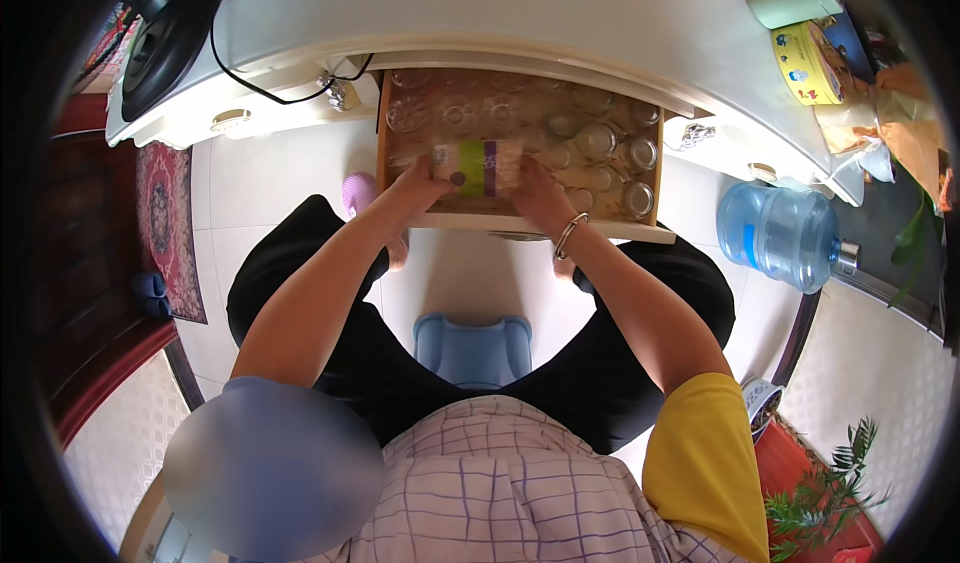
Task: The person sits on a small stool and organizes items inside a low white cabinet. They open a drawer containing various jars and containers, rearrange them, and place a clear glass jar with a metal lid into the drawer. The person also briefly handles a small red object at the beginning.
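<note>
Between both hands is a packet (471, 169) with a green and purple printed band and pale ends. My left hand (415, 190) grips its left end, and my right hand (541, 194), with a bracelet at the wrist, has hold of the right end. An open wooden drawer (540, 228) lies under the hands. To the right of the packet, several glass jars or cups (598, 141) stand in the drawer. Behind it are clear glass vessels (457, 113) in rows. Whether the packet touches the drawer floor cannot be told.
A white tabletop (480, 8) extends over the drawer's back. A black cable (281, 100) hangs at the left. On the floor are a blue water bottle (776, 237) at right, a blue plastic stool (472, 349) between the legs and a pink ball-like object (359, 192) beside the drawer.
</note>
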A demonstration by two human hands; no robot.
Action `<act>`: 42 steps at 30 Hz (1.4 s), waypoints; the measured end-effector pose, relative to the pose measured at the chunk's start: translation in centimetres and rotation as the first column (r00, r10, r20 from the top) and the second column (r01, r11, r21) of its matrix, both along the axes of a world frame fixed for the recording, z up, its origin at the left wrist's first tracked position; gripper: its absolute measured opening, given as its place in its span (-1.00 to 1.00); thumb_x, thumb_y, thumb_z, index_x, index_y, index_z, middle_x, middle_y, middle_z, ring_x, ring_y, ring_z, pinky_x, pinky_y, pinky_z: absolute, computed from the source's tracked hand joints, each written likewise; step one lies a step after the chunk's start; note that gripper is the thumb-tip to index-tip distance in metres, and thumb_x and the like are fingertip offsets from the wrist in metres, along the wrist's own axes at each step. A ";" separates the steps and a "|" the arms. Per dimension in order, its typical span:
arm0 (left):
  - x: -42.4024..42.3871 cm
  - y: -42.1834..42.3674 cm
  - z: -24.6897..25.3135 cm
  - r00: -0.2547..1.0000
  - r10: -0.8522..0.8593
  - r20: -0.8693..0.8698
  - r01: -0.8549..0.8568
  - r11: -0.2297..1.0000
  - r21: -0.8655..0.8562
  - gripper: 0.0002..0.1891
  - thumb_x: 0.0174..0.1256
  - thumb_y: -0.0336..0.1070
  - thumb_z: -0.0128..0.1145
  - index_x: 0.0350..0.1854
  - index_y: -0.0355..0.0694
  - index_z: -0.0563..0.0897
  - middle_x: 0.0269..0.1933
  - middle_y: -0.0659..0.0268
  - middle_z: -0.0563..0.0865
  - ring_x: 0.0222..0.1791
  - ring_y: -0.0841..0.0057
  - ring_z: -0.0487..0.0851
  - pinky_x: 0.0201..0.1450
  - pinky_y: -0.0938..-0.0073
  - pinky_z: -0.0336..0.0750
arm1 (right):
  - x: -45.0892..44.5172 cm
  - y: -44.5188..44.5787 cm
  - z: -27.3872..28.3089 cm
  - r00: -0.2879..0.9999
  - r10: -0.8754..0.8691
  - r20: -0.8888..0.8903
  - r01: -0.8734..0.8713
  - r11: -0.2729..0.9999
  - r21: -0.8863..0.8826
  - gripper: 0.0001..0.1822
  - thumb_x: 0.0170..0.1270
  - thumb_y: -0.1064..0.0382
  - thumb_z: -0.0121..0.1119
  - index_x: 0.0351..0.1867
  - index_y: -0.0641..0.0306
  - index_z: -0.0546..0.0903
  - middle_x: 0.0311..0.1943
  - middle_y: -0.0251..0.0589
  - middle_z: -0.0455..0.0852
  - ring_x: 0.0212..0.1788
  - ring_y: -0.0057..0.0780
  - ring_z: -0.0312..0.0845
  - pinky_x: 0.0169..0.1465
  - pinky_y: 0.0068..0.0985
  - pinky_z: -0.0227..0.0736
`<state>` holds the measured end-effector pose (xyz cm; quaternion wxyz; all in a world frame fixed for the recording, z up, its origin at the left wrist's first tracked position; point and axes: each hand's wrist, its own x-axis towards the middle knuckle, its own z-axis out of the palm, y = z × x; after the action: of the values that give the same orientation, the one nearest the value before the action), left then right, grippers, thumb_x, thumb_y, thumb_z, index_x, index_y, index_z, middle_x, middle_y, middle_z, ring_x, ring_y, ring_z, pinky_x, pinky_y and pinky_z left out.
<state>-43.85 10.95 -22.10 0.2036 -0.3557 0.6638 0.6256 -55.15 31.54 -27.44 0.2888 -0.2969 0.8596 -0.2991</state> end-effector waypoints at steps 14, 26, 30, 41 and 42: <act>-0.1 -0.9 1.1 0.947 0.320 -0.031 -0.318 0.946 0.056 -0.52 0.29 -0.42 0.11 0.27 -0.23 0.40 0.01 0.19 0.62 -0.08 0.44 0.63 -0.09 0.44 0.58 | -0.6 0.8 5.5 0.993 0.100 -0.059 -0.097 0.994 0.046 -0.63 0.21 0.18 0.10 0.04 0.20 0.55 0.05 0.09 0.56 -0.01 0.02 0.58 -0.01 -0.16 0.54; 2.5 -3.1 -4.3 0.929 -0.362 -0.075 0.284 0.829 -0.481 -0.51 0.22 -0.36 0.13 0.24 -0.23 0.43 0.07 0.08 0.61 -0.05 0.25 0.65 0.00 0.31 0.55 | -9.5 1.4 5.4 0.724 0.214 -0.656 -0.139 0.976 0.165 -0.70 0.04 0.33 0.24 -0.12 0.03 0.68 -0.03 -0.28 0.63 0.09 -0.16 0.46 0.12 -0.15 0.39; 1.4 -1.7 -1.4 0.928 -0.361 0.087 0.323 0.669 -0.669 -0.52 0.17 -0.29 0.18 0.16 -0.28 0.48 0.00 -0.04 0.62 0.03 0.06 0.62 0.04 0.18 0.52 | -9.5 0.8 4.8 0.738 0.232 -0.634 -0.098 0.966 0.239 -0.73 0.02 0.24 0.26 -0.18 0.02 0.71 0.00 -0.29 0.61 0.14 -0.19 0.42 0.14 -0.12 0.36; -1.0 2.0 5.3 0.789 -0.612 -0.055 0.401 0.580 -0.709 -0.68 0.22 -0.28 0.08 -0.01 -0.30 0.59 0.05 0.05 0.59 0.16 0.06 0.51 0.16 0.09 0.45 | -9.3 -0.2 5.1 0.801 0.270 -0.534 -0.081 0.933 0.351 -0.74 0.08 0.05 0.26 -0.25 0.07 0.74 0.05 -0.22 0.58 0.21 -0.15 0.36 0.18 -0.11 0.30; -1.2 2.3 6.2 0.819 -0.557 -0.140 0.345 0.672 -0.655 -0.69 0.21 -0.29 0.09 -0.03 -0.30 0.59 0.04 0.05 0.59 0.16 0.06 0.51 0.15 0.09 0.46 | -9.2 -0.3 5.0 0.809 0.236 -0.538 -0.057 0.943 0.327 -0.79 0.04 0.10 0.28 -0.29 0.04 0.75 0.05 -0.25 0.59 0.21 -0.17 0.37 0.21 -0.13 0.28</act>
<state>-45.01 13.29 -15.86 0.1163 -0.1139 0.9188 0.3597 -64.34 31.26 -22.45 0.0819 -0.3923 0.9153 -0.0411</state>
